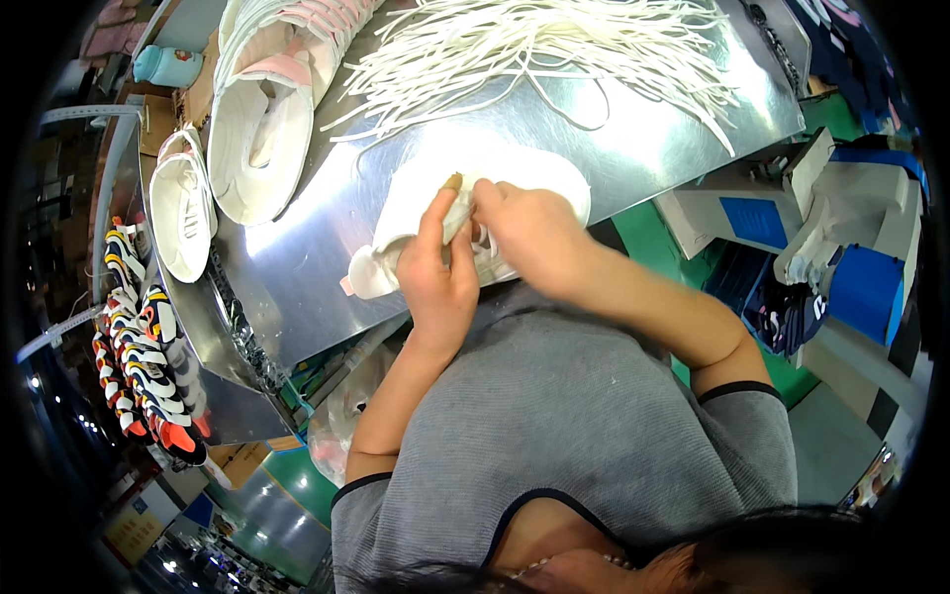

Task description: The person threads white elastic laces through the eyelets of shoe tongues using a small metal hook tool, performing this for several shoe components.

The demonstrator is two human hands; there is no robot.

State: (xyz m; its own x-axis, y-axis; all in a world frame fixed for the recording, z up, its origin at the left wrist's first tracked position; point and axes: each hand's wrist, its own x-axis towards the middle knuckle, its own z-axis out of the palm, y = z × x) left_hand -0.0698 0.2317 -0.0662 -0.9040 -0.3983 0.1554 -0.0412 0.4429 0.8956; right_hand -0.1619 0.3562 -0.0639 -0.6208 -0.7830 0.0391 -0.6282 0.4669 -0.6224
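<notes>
A white shoe upper (560,186) lies on the metal table close in front of me, its pinkish tab end toward the left. My left hand (440,267) grips the upper near its opening, thumb and fingers closed on the white material. One of its fingers wears a tan cover at the tip. Against the same spot, my right hand (539,238) has its fingers pinched together, touching the upper. What the right fingertips hold is hidden by the fingers. Beyond the upper, a spread bundle of white shoelaces (554,45) lies on the table.
Stacked white and pink shoe uppers (259,148) stand at the far left, beside another white stack (182,223). The shiny metal table (287,312) has a near edge by my body. Colourful shoe uppers (148,356) hang lower left. Blue and beige bins (866,287) stand at right.
</notes>
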